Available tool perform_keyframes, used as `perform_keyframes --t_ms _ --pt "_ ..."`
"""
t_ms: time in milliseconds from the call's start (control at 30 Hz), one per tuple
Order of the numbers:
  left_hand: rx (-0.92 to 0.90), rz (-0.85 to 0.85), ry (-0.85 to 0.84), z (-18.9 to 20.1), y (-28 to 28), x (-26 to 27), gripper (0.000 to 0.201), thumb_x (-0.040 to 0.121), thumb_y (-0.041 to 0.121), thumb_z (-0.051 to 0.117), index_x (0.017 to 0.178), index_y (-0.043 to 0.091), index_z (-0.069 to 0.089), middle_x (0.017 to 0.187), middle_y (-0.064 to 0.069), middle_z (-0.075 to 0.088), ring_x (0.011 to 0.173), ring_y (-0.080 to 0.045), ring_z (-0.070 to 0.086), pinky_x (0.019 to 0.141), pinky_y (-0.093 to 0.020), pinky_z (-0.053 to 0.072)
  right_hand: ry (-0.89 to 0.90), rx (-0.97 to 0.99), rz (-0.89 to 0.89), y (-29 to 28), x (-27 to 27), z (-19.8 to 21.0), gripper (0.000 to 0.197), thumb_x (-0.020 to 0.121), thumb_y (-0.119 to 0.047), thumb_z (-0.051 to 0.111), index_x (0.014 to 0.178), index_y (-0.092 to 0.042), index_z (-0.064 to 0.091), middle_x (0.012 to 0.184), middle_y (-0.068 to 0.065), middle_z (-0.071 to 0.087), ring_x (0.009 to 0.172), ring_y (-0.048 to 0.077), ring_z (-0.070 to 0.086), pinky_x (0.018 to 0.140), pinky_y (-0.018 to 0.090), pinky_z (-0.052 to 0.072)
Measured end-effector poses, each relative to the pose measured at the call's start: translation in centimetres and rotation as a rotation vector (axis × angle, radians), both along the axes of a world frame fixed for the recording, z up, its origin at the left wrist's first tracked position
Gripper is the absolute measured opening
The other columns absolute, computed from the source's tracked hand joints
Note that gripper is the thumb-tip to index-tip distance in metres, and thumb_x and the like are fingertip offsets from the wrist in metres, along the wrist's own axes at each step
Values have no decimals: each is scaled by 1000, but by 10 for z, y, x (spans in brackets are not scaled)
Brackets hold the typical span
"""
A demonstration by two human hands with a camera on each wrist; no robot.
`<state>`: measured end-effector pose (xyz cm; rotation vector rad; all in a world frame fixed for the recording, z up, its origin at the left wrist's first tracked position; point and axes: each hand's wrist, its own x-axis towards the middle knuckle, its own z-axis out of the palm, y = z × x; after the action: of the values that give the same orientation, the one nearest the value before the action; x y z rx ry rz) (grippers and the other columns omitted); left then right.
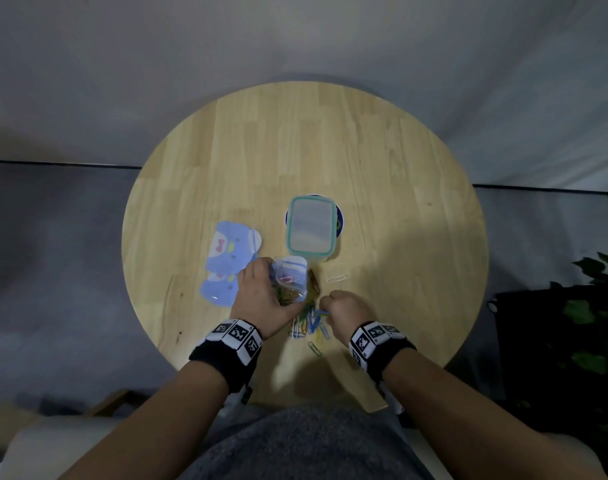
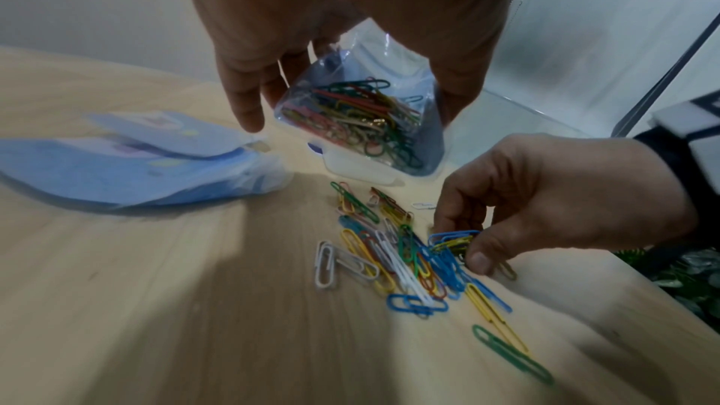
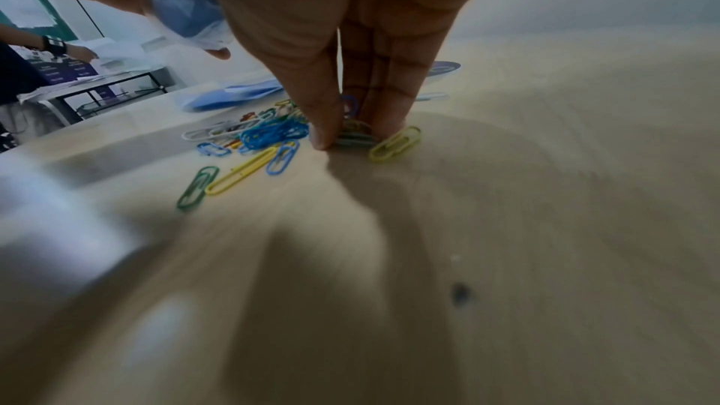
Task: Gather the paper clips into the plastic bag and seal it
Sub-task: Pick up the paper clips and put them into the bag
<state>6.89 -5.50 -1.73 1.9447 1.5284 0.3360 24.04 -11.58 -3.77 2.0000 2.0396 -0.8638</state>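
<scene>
My left hand (image 1: 261, 299) grips a clear plastic bag (image 1: 290, 278) just above the round wooden table (image 1: 382, 161); the bag (image 2: 362, 122) holds several coloured paper clips. A loose pile of coloured paper clips (image 1: 309, 325) lies on the table between my hands. My right hand (image 1: 347, 311) is down on the pile's right side, thumb and fingers pinching a few blue and yellow clips (image 2: 452, 240). In the right wrist view the fingertips (image 3: 323, 137) press clips against the wood. One white clip (image 1: 337, 278) lies apart, farther back.
A stack of blue cartoon-printed bags (image 1: 229, 261) lies left of my left hand. A clear lidded box with a teal rim (image 1: 309, 226) stands behind the pile. A green clip (image 1: 314, 348) lies near the table's front edge. A plant (image 1: 593, 306) stands at the right.
</scene>
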Motion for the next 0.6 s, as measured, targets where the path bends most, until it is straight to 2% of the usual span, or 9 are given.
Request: perform_keyframes --t_ms 67,133,167,233,300,433,500,600 --pt "-4 -7 8 -1 -1 -1 75 54 53 64 111 11 41 104 -6 44 95 -23 36 83 -35 35 -27 14 9 -1 -5 2 29 73 1 60 102 -5 61 101 18 59 94 36 58 75 38 48" --pt "-6 -9 8 -2 -3 -2 75 54 54 63 110 11 41 102 -5 43 92 -19 32 81 -34 35 -37 -12 27 -1 -8 7 26 61 5 67 87 0 64 92 19 59 80 37 63 63 37 50" --pt "-5 -10 6 -2 -4 -2 76 53 56 61 111 11 41 102 -5 43 91 -18 31 80 -33 34 -34 -19 27 1 -9 8 26 60 6 67 85 1 63 93 20 59 80 37 63 63 38 50" --pt "-8 -15 5 -2 -4 -2 78 53 56 61 113 10 40 103 -6 43 92 -20 33 80 -31 32 -59 -26 41 2 -10 9 30 70 3 62 100 0 60 105 19 56 94 37 59 76 40 49" --pt "-13 -22 8 -2 -3 -3 78 55 49 68 115 9 40 106 -7 44 95 -22 35 82 -31 32 -77 -82 65 4 -8 10 37 73 -1 65 109 -3 56 111 18 56 103 36 56 84 41 47" --pt "2 -28 6 -3 -4 -4 78 58 43 77 117 10 39 108 -8 44 96 -21 35 81 -29 30 -59 -88 34 5 -9 13 36 73 -4 68 108 -5 57 108 17 61 100 36 59 82 39 47" --pt "2 -29 5 -3 -4 -4 78 58 42 78 117 10 39 107 -7 44 95 -19 32 81 -28 30 10 -83 -81 5 -6 15 26 78 -3 61 104 -6 59 104 17 64 97 35 60 80 35 48" --pt "-17 -33 1 -1 -5 -2 78 56 47 74 116 11 39 107 -6 43 96 -20 33 81 -30 33 209 -33 -413 5 3 18 14 77 -5 59 90 -7 65 93 16 68 88 31 63 72 27 45"
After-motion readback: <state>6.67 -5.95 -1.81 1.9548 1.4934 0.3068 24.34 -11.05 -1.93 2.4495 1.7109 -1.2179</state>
